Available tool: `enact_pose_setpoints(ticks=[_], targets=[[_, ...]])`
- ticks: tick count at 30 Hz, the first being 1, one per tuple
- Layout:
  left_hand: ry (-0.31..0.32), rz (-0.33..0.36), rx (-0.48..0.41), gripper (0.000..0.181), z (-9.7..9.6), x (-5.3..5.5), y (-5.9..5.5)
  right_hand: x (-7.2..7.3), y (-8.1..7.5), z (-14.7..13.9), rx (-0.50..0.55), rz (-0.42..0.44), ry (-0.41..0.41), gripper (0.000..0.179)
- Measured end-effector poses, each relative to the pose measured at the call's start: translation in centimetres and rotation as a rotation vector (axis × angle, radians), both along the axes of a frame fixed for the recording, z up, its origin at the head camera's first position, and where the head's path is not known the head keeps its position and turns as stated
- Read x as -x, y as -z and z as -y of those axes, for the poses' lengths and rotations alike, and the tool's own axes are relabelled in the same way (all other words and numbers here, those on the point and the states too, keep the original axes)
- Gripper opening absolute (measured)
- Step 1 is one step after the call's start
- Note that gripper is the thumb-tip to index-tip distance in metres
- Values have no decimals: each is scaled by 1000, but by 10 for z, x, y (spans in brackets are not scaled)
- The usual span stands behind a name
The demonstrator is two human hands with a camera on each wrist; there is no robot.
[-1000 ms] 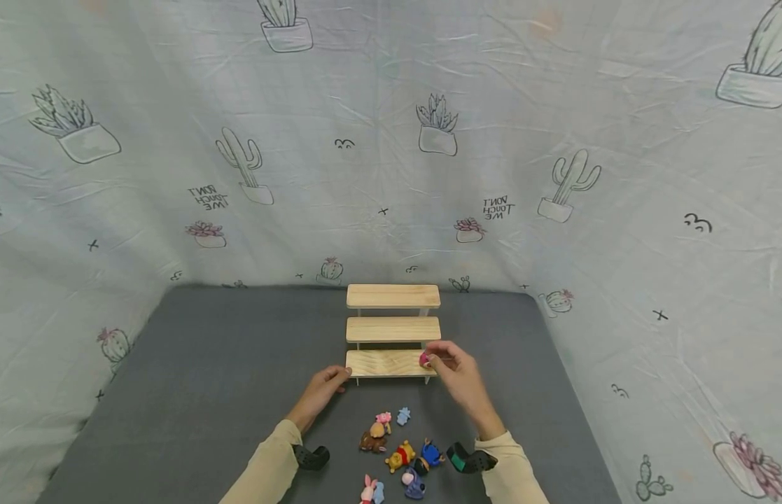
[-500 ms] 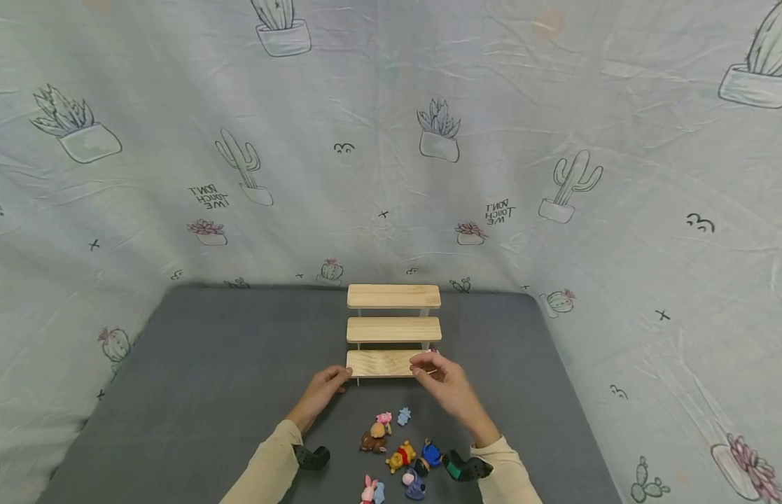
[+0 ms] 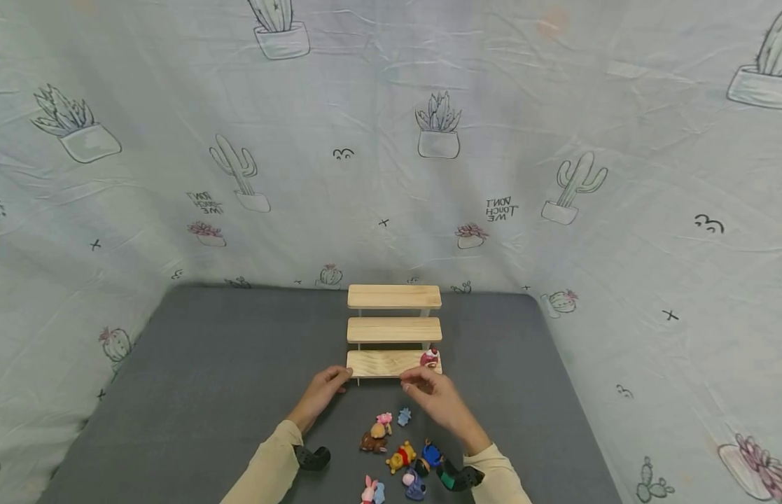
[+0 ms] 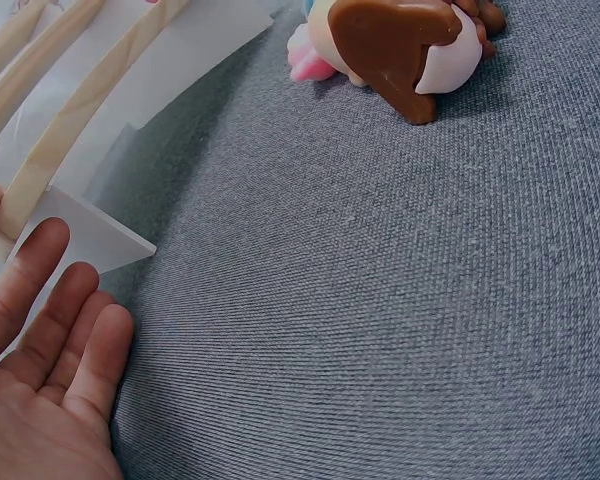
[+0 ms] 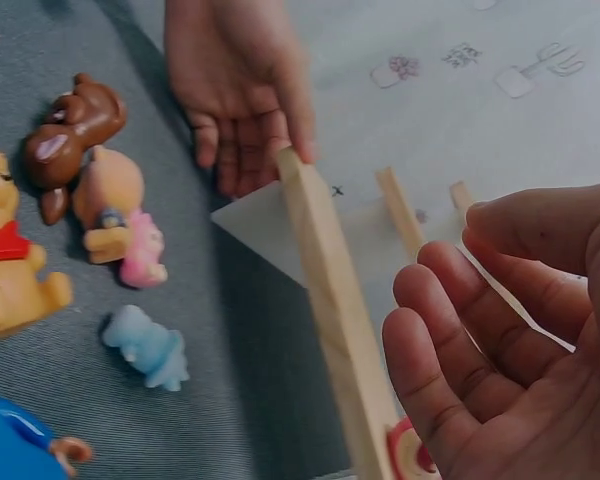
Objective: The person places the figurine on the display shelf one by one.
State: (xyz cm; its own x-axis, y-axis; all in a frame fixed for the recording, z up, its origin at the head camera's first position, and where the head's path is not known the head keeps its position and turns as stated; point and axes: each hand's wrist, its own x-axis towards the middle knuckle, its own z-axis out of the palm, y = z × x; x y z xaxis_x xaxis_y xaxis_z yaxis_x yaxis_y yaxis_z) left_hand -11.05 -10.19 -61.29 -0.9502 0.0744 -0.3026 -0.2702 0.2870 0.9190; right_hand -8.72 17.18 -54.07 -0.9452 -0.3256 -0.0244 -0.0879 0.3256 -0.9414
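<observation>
A three-step wooden display stand [image 3: 394, 329] with clear supports rises at the back middle of the table. My left hand [image 3: 320, 393] holds the left end of its lowest step, thumb at the board and fingers below. A small red-and-pink figure [image 3: 430, 358] stands on the right end of that step; only part of this red figure [image 5: 408, 448] shows past the fingers in the right wrist view. Just in front of the step hovers my right hand [image 3: 440, 402], its fingers loosely bent with nothing between them.
Nearer on the grey table lie several toy figures: a small light-blue one [image 3: 404, 416], a brown one [image 3: 372, 442], a yellow bear in red [image 3: 400, 457], a blue one [image 3: 431, 453], a purple-blue donkey [image 3: 414, 484] and a pink rabbit-eared one [image 3: 368, 490]. A printed cloth [image 3: 378, 175] hangs behind.
My right hand has let go of the red-and-pink figure at the right end of the lowest step and drawn back toward the front left. The left hand has stayed put.
</observation>
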Motion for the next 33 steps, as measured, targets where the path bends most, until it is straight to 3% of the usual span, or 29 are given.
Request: enact_pose_setpoints(ticks=[10,19,28,33], targets=[[-1,-3,-9,42,0,0,0,-2,14,1,-24,-5,8,22],[-3,-2,-8,42,-1,1,1,-5,17,1,-84,18,22,22],[-8,5,-8,42,0,1,2,-8,27,1,-62,55,-10,23],[-6,5,-6,42,0,1,2,-8,33,2,-107,48,-36,25]])
